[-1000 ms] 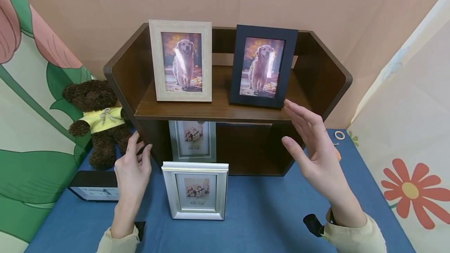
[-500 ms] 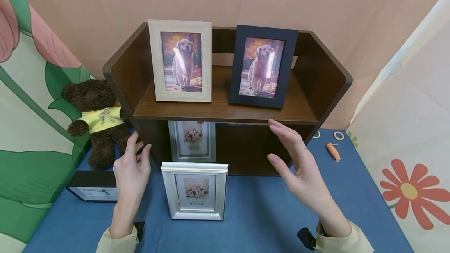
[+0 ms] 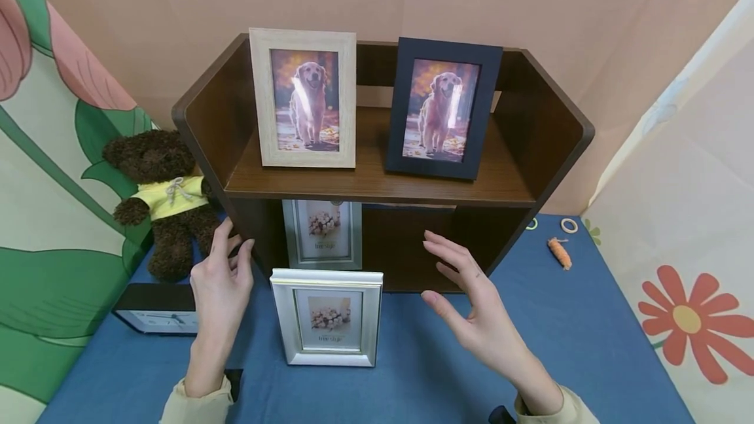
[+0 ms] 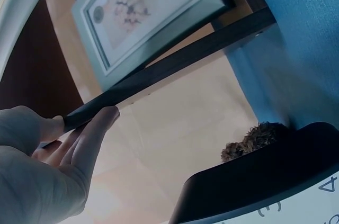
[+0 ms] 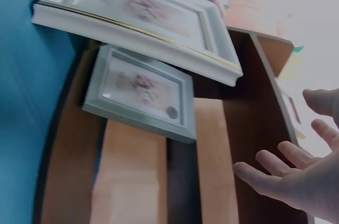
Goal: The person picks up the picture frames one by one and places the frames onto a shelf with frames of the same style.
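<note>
A dark brown two-tier shelf (image 3: pixel 377 194) stands on the blue cloth. My left hand (image 3: pixel 222 280) pinches the front edge of its left side panel between thumb and fingers, as the left wrist view shows. On the upper tier lean a cream photo frame (image 3: pixel 304 100) and a black photo frame (image 3: pixel 444 110), both with a dog picture. Inside the lower tier, at left, stands a grey-green photo frame (image 3: pixel 324 234). A silver-white photo frame (image 3: pixel 330 319) stands in front of the shelf. My right hand (image 3: pixel 477 313) hovers before the lower tier with fingers spread, holding nothing.
At the left sit a brown teddy bear (image 3: pixel 161 205) in a yellow shirt and a black clock (image 3: pixel 156 309), partly behind my left hand. To the right lie a small orange carrot-shaped item (image 3: pixel 559 254) and a pale ring (image 3: pixel 569 226). A fabric wall backs the shelf.
My right hand has moved left and down from near the black photo frame to before the lower tier, uncovering the orange item. My left hand keeps its place on the panel.
</note>
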